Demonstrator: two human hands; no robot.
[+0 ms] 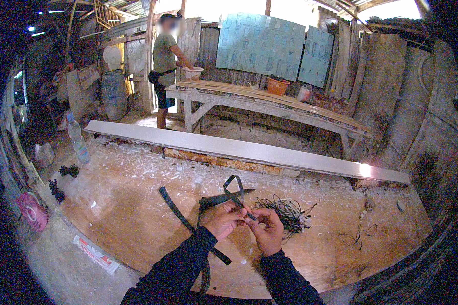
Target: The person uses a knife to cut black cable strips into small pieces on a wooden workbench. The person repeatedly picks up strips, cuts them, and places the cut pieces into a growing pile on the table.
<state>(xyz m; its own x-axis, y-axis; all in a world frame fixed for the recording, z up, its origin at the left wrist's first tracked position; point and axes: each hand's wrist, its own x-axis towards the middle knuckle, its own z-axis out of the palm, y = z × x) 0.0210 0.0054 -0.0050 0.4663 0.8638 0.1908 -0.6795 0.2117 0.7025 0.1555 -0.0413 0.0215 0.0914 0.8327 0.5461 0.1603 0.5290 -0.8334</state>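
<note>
My left hand (223, 219) and my right hand (266, 229) are close together above the wooden tabletop, both closed on a black strap (233, 179). The strap bends up into a loop above my fingers. A separate flat black strip (174, 206) lies slantwise on the board and passes under my left wrist. Behind my left hand rests a dark, pointed, blade-like piece (244, 192), partly hidden by the fingers and strap. Just beyond my right hand lies a tangled heap of thin black cords (286, 212).
A long white board (249, 152) edges the far side of the wooden tabletop (132, 223). At left stand a clear plastic bottle (77, 140), black bundles (68, 171) and a pink roll (33, 212). Farther back, a person (165, 61) stands beside a bench (229, 94) holding an orange tub (278, 86).
</note>
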